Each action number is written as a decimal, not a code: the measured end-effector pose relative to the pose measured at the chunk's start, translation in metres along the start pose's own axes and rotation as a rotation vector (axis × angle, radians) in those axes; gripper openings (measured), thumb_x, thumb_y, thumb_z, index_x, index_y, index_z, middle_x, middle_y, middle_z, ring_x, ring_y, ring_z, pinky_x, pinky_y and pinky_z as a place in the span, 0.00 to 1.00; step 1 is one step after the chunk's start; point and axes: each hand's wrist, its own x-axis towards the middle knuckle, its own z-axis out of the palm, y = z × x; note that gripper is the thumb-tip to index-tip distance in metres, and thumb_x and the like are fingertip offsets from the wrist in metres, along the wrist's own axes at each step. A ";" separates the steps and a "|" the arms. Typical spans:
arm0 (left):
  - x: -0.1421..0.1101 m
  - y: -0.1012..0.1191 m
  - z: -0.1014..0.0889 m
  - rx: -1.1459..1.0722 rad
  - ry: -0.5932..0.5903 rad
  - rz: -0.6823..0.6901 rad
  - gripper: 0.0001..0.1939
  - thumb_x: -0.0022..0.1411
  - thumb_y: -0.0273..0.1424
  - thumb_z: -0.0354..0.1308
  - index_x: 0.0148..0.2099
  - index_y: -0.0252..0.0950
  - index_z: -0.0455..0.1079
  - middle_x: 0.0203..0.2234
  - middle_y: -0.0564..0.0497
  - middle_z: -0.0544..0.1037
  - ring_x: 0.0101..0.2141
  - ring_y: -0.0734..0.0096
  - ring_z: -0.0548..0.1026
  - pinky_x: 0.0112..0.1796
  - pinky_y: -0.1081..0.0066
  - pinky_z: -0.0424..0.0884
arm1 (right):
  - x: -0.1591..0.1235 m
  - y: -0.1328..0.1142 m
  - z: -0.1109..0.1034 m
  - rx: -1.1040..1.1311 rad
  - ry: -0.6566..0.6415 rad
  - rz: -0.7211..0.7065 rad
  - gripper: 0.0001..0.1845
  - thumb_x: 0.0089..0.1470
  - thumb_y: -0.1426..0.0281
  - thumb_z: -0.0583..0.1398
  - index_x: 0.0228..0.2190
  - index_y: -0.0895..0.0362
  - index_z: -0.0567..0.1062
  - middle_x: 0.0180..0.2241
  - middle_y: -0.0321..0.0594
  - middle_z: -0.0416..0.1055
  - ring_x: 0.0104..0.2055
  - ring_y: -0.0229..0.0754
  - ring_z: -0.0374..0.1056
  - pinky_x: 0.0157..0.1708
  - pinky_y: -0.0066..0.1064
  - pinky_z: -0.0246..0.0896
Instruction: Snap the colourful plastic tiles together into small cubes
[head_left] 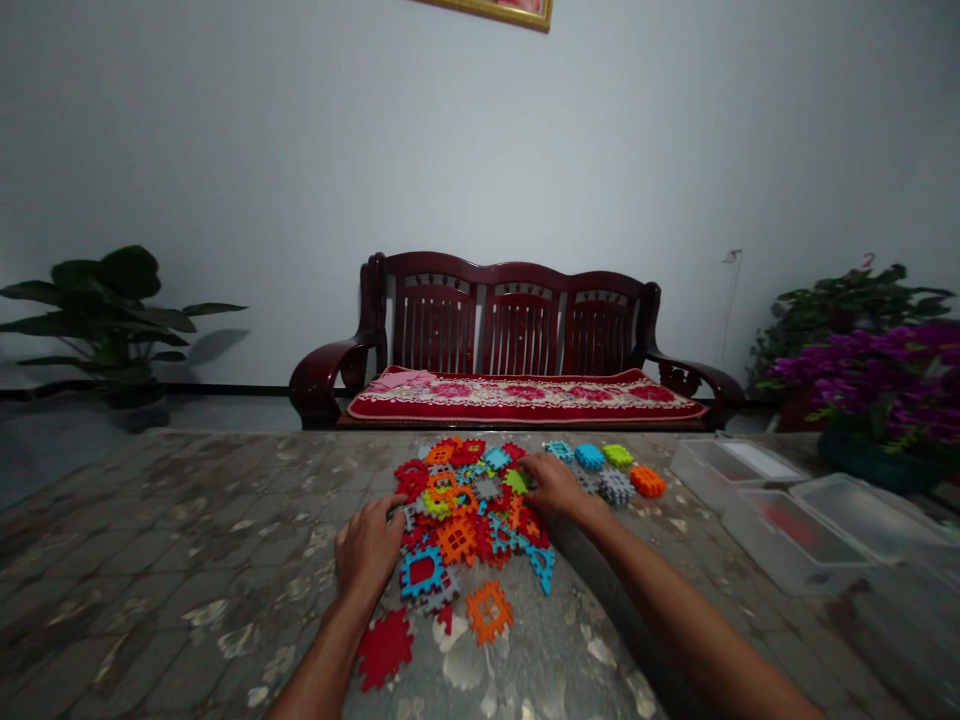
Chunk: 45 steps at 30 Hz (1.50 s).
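Observation:
A heap of flat interlocking plastic puzzle pieces [457, 510] in red, orange, blue, green and grey lies on the marble-patterned table [187, 570]. My left hand [369, 545] rests at the heap's left edge, its fingers curled over the pieces. My right hand [553, 487] is at the far right of the heap, with its fingertips beside a green piece [515, 481]. Neither hand clearly holds anything. A separate red piece [385, 648] and orange piece [489, 611] lie nearer me. Several small stacks, including a blue stack [589, 456] and an orange stack [647, 481], stand to the right.
Several clear plastic boxes, including one [787, 540] with red inside, stand on the table's right side. Beyond the far edge are a dark wooden bench [517, 320] with a red cushion [525, 397], a leafy plant [105, 315] and purple flowers [870, 375].

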 end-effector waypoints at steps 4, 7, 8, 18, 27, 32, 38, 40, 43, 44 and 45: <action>0.002 -0.001 -0.001 0.015 -0.023 -0.004 0.20 0.70 0.32 0.49 0.55 0.45 0.79 0.54 0.46 0.82 0.54 0.57 0.78 0.56 0.58 0.69 | -0.013 0.000 -0.008 0.077 0.082 0.011 0.25 0.49 0.70 0.68 0.51 0.53 0.78 0.46 0.44 0.77 0.50 0.50 0.69 0.50 0.36 0.62; 0.003 -0.001 -0.002 0.022 -0.035 -0.004 0.20 0.70 0.33 0.48 0.55 0.44 0.79 0.54 0.46 0.82 0.54 0.55 0.78 0.55 0.57 0.70 | -0.029 0.008 -0.014 0.171 0.140 0.029 0.25 0.49 0.71 0.68 0.51 0.54 0.78 0.46 0.44 0.76 0.49 0.49 0.71 0.50 0.37 0.65; 0.004 -0.001 -0.002 0.024 -0.035 -0.005 0.20 0.70 0.33 0.48 0.55 0.44 0.79 0.54 0.46 0.82 0.54 0.55 0.78 0.54 0.57 0.71 | -0.036 0.013 -0.015 0.204 0.165 0.042 0.26 0.48 0.71 0.67 0.51 0.54 0.77 0.46 0.43 0.76 0.48 0.49 0.71 0.49 0.38 0.66; 0.005 0.001 -0.004 0.052 -0.051 -0.006 0.21 0.71 0.33 0.47 0.56 0.45 0.78 0.54 0.47 0.82 0.54 0.56 0.78 0.55 0.58 0.71 | -0.115 0.104 -0.019 0.267 0.611 0.480 0.29 0.45 0.65 0.63 0.51 0.56 0.77 0.48 0.47 0.76 0.45 0.50 0.74 0.48 0.41 0.71; 0.004 -0.002 -0.001 0.053 -0.043 0.020 0.22 0.71 0.34 0.45 0.57 0.44 0.78 0.56 0.47 0.81 0.55 0.55 0.78 0.54 0.57 0.71 | -0.153 0.146 0.005 0.152 0.640 0.681 0.36 0.42 0.71 0.59 0.56 0.55 0.74 0.51 0.48 0.77 0.55 0.55 0.73 0.57 0.46 0.68; 0.006 -0.003 -0.001 0.063 -0.045 0.001 0.22 0.71 0.35 0.46 0.56 0.45 0.79 0.55 0.48 0.82 0.54 0.55 0.78 0.53 0.59 0.72 | -0.157 0.152 0.012 0.117 0.576 0.694 0.38 0.44 0.71 0.59 0.60 0.57 0.72 0.56 0.50 0.75 0.57 0.54 0.72 0.58 0.45 0.66; 0.007 -0.002 -0.001 0.061 -0.062 -0.008 0.22 0.71 0.36 0.45 0.57 0.44 0.77 0.56 0.46 0.81 0.55 0.54 0.78 0.54 0.58 0.71 | -0.161 0.154 0.013 0.026 0.450 0.666 0.33 0.51 0.64 0.61 0.59 0.58 0.73 0.53 0.51 0.78 0.55 0.58 0.72 0.56 0.47 0.65; 0.007 -0.003 -0.001 0.046 -0.073 -0.013 0.23 0.71 0.36 0.45 0.58 0.43 0.77 0.57 0.45 0.80 0.55 0.53 0.77 0.54 0.57 0.70 | -0.161 0.153 0.013 0.009 0.460 0.646 0.31 0.51 0.65 0.61 0.57 0.58 0.75 0.52 0.51 0.78 0.54 0.57 0.73 0.55 0.46 0.65; 0.009 -0.005 0.001 0.027 -0.071 -0.011 0.23 0.71 0.36 0.45 0.57 0.43 0.78 0.57 0.45 0.80 0.56 0.51 0.77 0.55 0.55 0.70 | -0.163 0.152 0.011 -0.018 0.483 0.615 0.28 0.52 0.63 0.62 0.54 0.57 0.77 0.51 0.50 0.79 0.53 0.57 0.73 0.53 0.45 0.66; 0.009 -0.006 0.003 0.024 -0.066 -0.012 0.23 0.71 0.36 0.45 0.57 0.43 0.78 0.56 0.45 0.81 0.56 0.51 0.77 0.55 0.54 0.70 | -0.164 0.152 0.009 -0.022 0.482 0.601 0.27 0.52 0.62 0.62 0.53 0.57 0.78 0.51 0.50 0.79 0.52 0.57 0.74 0.53 0.45 0.66; 0.010 -0.007 0.004 0.022 -0.060 -0.012 0.22 0.70 0.36 0.46 0.56 0.43 0.78 0.56 0.45 0.81 0.56 0.50 0.77 0.55 0.54 0.70 | -0.165 0.152 0.008 -0.023 0.478 0.588 0.26 0.52 0.61 0.62 0.52 0.56 0.78 0.50 0.50 0.80 0.51 0.57 0.74 0.52 0.45 0.66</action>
